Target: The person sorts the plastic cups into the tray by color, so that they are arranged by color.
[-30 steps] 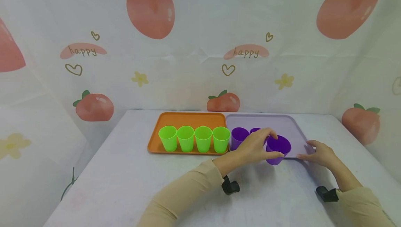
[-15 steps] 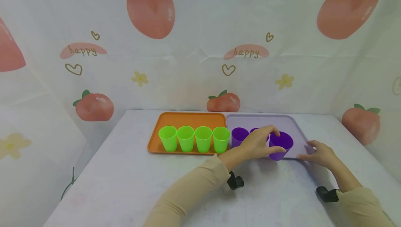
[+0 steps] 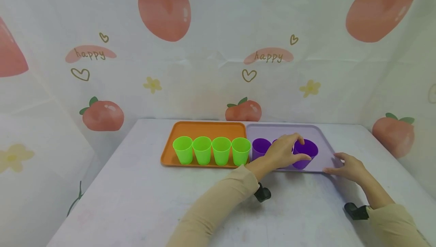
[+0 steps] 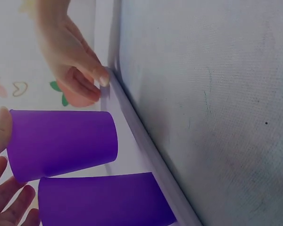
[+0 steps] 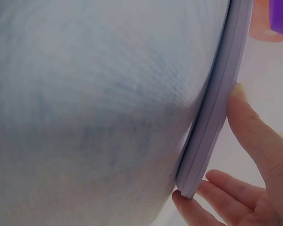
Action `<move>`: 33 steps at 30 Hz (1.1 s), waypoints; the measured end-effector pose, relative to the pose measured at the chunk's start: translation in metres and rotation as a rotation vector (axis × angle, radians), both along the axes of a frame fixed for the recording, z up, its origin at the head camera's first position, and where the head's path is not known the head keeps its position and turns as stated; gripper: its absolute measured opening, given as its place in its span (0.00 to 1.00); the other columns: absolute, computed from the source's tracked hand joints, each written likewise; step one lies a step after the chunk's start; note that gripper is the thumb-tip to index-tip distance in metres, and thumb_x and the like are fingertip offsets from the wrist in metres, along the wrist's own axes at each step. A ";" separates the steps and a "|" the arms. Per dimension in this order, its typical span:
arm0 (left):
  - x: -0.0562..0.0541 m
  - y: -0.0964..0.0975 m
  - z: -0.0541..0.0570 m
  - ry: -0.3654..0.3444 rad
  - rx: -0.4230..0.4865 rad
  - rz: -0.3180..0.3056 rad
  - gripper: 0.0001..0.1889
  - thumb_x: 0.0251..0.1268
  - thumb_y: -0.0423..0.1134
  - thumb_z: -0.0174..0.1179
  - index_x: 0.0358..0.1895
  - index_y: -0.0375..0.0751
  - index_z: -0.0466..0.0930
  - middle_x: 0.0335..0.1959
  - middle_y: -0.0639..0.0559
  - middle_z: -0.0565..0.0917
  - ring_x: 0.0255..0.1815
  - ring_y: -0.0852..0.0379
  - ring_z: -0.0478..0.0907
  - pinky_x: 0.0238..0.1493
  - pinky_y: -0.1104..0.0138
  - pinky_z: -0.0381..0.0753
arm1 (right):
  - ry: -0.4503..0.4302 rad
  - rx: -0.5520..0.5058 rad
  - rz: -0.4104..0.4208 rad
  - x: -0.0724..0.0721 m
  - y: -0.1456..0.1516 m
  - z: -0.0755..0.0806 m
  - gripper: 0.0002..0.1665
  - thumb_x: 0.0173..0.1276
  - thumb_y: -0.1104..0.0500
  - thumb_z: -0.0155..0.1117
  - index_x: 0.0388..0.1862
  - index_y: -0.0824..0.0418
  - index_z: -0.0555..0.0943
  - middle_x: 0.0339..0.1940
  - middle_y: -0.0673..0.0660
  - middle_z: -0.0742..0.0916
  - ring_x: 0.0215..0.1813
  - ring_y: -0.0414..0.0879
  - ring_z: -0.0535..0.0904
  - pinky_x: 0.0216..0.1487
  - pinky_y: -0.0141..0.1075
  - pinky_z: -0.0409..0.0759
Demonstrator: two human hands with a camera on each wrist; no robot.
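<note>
My left hand point(image 3: 285, 151) grips a purple cup point(image 3: 301, 160) at its rim, thumb on the near side and fingers on the far side. The cup hangs over the front part of a lilac tray point(image 3: 327, 152), its base apart from the tray in the left wrist view. Two other purple cups stand on that tray: one point(image 3: 261, 147) at the left edge, and another point(image 4: 104, 200), mostly hidden behind my left hand in the head view. At the tray's front right corner, my right hand point(image 3: 351, 169) holds the rim point(image 5: 212, 117) between thumb and fingers.
An orange tray point(image 3: 211, 128) adjoins the lilac tray on the left, with several green cups point(image 3: 221, 152) in a row along its front. Both trays lie on a white table point(image 3: 143, 201). A printed cloth point(image 3: 201, 76) hangs behind.
My left hand has carried the purple cup slightly away from me, from the tray's front edge to above the tray. My right hand has stayed at the corner.
</note>
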State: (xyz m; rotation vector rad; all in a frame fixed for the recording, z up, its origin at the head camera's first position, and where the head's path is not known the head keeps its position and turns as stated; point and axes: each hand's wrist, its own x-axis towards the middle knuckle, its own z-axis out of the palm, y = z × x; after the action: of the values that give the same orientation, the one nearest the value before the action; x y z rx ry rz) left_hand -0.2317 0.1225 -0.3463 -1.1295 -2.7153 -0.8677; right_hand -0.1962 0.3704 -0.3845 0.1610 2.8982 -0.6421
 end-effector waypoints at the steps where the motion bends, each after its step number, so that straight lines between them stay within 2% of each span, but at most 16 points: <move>1: -0.001 0.001 -0.001 -0.001 -0.003 0.008 0.24 0.53 0.57 0.64 0.50 0.50 0.74 0.28 0.61 0.74 0.30 0.69 0.68 0.28 0.83 0.64 | -0.002 -0.001 -0.002 0.000 0.000 0.000 0.65 0.48 0.32 0.68 0.62 0.83 0.57 0.61 0.86 0.62 0.61 0.80 0.57 0.58 0.68 0.65; 5: -0.004 0.006 -0.005 0.009 -0.015 0.025 0.24 0.52 0.57 0.64 0.49 0.50 0.74 0.30 0.60 0.76 0.30 0.68 0.70 0.29 0.83 0.65 | -0.001 0.001 -0.002 -0.001 0.001 0.000 0.64 0.49 0.32 0.67 0.62 0.83 0.57 0.61 0.85 0.62 0.61 0.79 0.57 0.58 0.68 0.65; 11: -0.005 0.011 -0.007 0.067 -0.067 0.056 0.24 0.52 0.59 0.63 0.48 0.51 0.75 0.40 0.60 0.82 0.42 0.67 0.76 0.39 0.82 0.71 | 0.010 0.007 0.012 -0.001 0.000 0.002 0.60 0.52 0.36 0.68 0.62 0.83 0.58 0.60 0.85 0.62 0.61 0.80 0.58 0.57 0.68 0.65; 17: -0.005 0.013 -0.009 0.122 -0.124 0.092 0.23 0.52 0.60 0.62 0.47 0.52 0.75 0.42 0.61 0.83 0.46 0.65 0.78 0.47 0.78 0.74 | 0.023 0.015 0.016 -0.001 -0.001 0.003 0.58 0.53 0.38 0.68 0.61 0.84 0.58 0.60 0.86 0.63 0.60 0.80 0.59 0.57 0.67 0.66; 26: -0.008 0.014 -0.015 0.210 -0.185 0.121 0.24 0.54 0.63 0.59 0.47 0.52 0.75 0.41 0.62 0.85 0.46 0.65 0.79 0.56 0.74 0.72 | 0.008 0.011 0.009 -0.001 -0.001 0.004 0.58 0.53 0.39 0.68 0.61 0.83 0.58 0.60 0.86 0.62 0.60 0.79 0.59 0.57 0.67 0.66; 33: -0.005 0.017 -0.014 0.204 -0.227 0.180 0.25 0.54 0.66 0.56 0.47 0.54 0.73 0.43 0.63 0.84 0.50 0.66 0.79 0.63 0.72 0.68 | 0.012 0.015 0.009 0.000 -0.001 0.003 0.58 0.53 0.39 0.68 0.61 0.83 0.58 0.60 0.86 0.63 0.60 0.79 0.59 0.57 0.67 0.67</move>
State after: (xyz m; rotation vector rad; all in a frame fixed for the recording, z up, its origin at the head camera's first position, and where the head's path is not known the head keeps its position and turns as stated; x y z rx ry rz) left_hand -0.2371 0.1391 -0.3606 -0.9286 -2.7389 -0.4049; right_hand -0.1967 0.3698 -0.3819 0.1458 2.9140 -0.6220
